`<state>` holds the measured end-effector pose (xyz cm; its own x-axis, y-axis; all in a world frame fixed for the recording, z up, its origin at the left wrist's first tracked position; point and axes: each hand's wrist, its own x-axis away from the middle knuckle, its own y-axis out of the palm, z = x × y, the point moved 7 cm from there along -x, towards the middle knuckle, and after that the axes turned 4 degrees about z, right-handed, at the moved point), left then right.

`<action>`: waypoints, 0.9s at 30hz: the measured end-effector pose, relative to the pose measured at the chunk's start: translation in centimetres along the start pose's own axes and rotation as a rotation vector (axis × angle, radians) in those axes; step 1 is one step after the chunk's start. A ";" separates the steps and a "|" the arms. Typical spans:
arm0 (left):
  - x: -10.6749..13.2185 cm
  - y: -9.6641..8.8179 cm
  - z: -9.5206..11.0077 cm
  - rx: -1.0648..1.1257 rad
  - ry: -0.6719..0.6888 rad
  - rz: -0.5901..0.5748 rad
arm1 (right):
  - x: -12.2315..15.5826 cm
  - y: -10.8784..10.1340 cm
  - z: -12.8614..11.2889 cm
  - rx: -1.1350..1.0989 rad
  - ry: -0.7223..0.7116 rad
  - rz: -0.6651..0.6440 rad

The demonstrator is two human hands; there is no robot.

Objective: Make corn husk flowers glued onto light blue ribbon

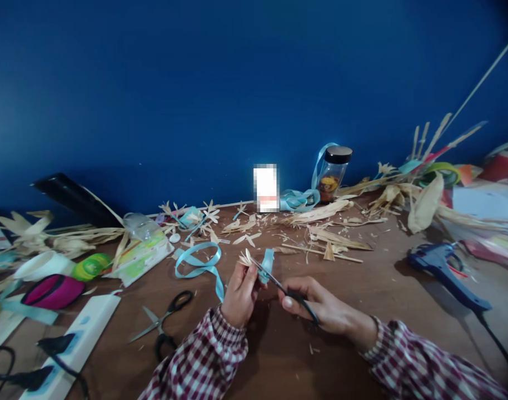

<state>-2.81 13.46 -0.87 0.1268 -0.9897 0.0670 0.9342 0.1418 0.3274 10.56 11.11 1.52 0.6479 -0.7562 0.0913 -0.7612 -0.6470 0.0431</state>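
Observation:
Pinched in my left hand (241,294) is a small pale corn-husk flower (246,257), its petals pointing up past the fingertips. Light blue ribbon (267,266) stands up just beside it. My right hand (316,305) grips black-handled scissors (298,300), whose blades reach across to the ribbon near my left fingers. Whether the blades are fully closed is hard to make out. A loose curl of blue ribbon (199,261) lies left of my left hand, its end running toward the wrist. A second pair of scissors (161,322) lies spread on the table.
On the right rests a blue glue gun (449,275) with its cord. A white power strip (76,344) with plugs lies at left front. Husk scraps (320,214), a black-lidded jar (334,175) and a ribbon coil (299,200) line the blue wall (195,100).

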 end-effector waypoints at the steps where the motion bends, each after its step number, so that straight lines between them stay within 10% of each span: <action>1: 0.1 0.0 0.1 -0.010 0.002 0.000 | 0.0 0.2 0.0 -0.015 0.000 -0.007; 27: 0.5 -0.1 0.0 -0.180 0.032 -0.030 | -0.1 -0.2 -0.5 0.051 -0.040 0.049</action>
<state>-2.88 12.95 -0.84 0.1063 -0.9939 0.0286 0.9819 0.1095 0.1547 10.58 11.38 1.99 0.6116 -0.7895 0.0520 -0.7902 -0.6128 -0.0108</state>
